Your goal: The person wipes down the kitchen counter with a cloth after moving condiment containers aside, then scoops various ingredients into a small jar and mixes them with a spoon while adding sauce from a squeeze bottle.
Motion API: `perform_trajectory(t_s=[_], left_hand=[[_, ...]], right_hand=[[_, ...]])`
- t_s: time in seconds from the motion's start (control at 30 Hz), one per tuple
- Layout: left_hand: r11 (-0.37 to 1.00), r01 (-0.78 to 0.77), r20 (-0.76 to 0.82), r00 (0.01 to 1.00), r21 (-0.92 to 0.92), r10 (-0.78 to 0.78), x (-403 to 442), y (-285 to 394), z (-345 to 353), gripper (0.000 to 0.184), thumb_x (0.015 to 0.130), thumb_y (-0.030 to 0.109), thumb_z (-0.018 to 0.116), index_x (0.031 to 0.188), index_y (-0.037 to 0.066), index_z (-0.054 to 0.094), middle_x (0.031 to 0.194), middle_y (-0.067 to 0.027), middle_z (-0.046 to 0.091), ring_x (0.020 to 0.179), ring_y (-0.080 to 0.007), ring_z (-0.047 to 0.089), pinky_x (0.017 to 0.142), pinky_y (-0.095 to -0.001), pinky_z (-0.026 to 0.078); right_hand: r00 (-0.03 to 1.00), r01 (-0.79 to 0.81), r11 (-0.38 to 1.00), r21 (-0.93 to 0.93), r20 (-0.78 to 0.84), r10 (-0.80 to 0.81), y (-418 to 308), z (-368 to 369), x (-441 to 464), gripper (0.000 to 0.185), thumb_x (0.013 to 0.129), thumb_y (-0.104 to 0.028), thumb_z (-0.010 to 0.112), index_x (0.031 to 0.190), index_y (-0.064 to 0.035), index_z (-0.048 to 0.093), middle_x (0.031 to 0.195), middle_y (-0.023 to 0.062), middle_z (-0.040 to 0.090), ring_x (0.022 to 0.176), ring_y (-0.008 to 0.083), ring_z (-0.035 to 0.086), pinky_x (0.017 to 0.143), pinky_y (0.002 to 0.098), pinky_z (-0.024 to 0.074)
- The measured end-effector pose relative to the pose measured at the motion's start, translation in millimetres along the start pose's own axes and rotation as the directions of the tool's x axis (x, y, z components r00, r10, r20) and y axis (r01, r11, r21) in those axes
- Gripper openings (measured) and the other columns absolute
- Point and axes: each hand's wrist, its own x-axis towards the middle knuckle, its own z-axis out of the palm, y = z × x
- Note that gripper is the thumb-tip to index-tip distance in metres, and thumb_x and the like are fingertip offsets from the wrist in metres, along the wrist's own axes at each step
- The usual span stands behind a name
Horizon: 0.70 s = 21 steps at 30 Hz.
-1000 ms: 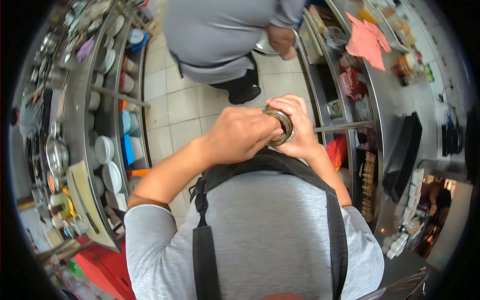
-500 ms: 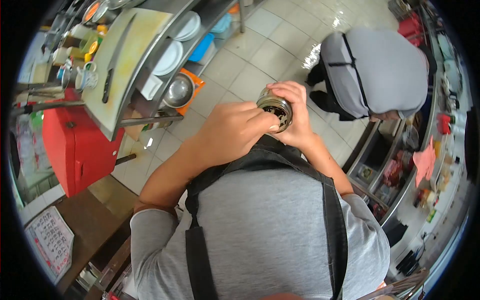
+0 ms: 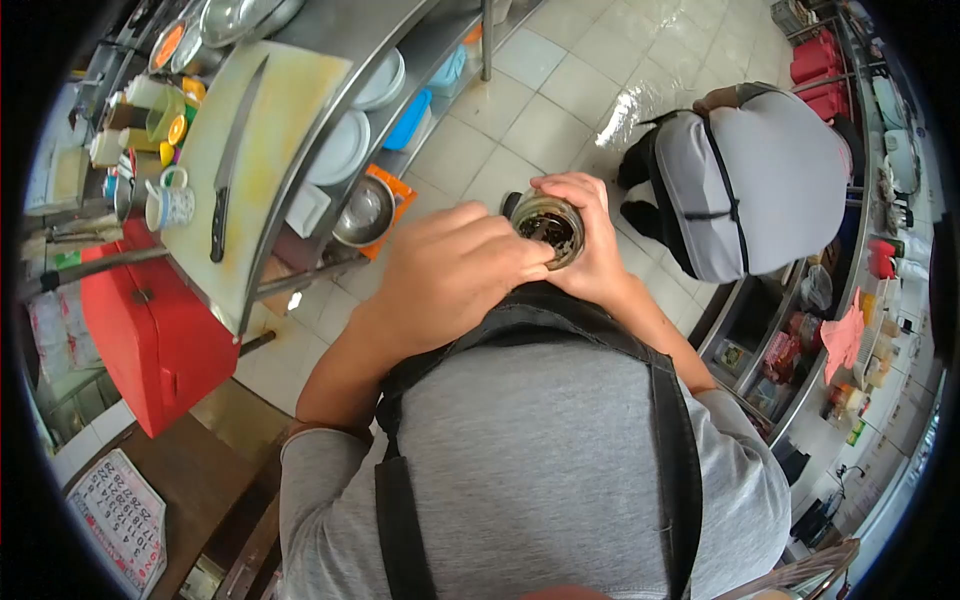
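Observation:
A glass jar is held in front of my chest, its open mouth tilted toward me. Dark contents with pale flecks show inside it. My right hand is wrapped round the jar's right side, fingers over the far side. My left hand is closed at the jar's left rim, fingertips at the mouth. A slim greyish shape shows in the mouth beside these fingertips, but I cannot make out what the fingers hold.
Left, a cutting board with a knife lies on a metal counter above shelves of plates. A red cooler box stands below. Another person bends over at the right, near a long counter. Tiled floor lies ahead.
My left hand has drawn slightly down and left, so more of the jar's mouth shows. The other person has shifted, and their arm now shows. The whole view has turned a little.

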Motion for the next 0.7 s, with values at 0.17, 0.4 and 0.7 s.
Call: perform_trajectory(t_s=[0.17,0.4,0.7], left_hand=[[0.997,-0.038,0.125,0.992,0.071,0.029,55.5,-48.2,8.7,0.020,0.080,0.015,0.077,0.099,0.010,0.075,0.079,-0.0038,0.062,0.071,-0.0222,0.057,0.062,-0.0332,0.044],[0.987,-0.140,0.130,0.983,0.083,0.129,172.7,-115.5,24.8,0.025,0.079,0.011,0.078,0.103,0.010,0.075,0.083,-0.0025,0.065,0.071,-0.0215,0.056,0.062,-0.0323,0.045],[0.994,-0.100,0.189,0.976,-0.051,0.108,281.1,-178.8,6.3,0.019,0.082,0.014,0.076,0.101,0.011,0.073,0.084,-0.0025,0.065,0.072,-0.0224,0.056,0.063,-0.0339,0.047]], right_hand=[[0.996,-0.087,0.991,0.103,-0.025,0.090,47.0,-10.3,34.2,0.078,0.062,-0.012,0.091,0.129,-0.0080,0.050,0.126,0.0124,0.060,0.118,0.0344,0.052,0.103,0.0467,0.0396],[0.977,-0.149,0.987,0.061,-0.143,0.157,122.5,-51.9,108.5,0.076,0.065,-0.019,0.091,0.129,-0.0058,0.051,0.127,0.0132,0.060,0.116,0.0311,0.053,0.100,0.0428,0.0441],[0.963,-0.185,0.983,0.000,-0.202,0.181,202.3,-89.5,185.0,0.078,0.063,-0.013,0.090,0.130,-0.0072,0.050,0.126,0.0130,0.060,0.117,0.0319,0.053,0.101,0.0438,0.0423]])
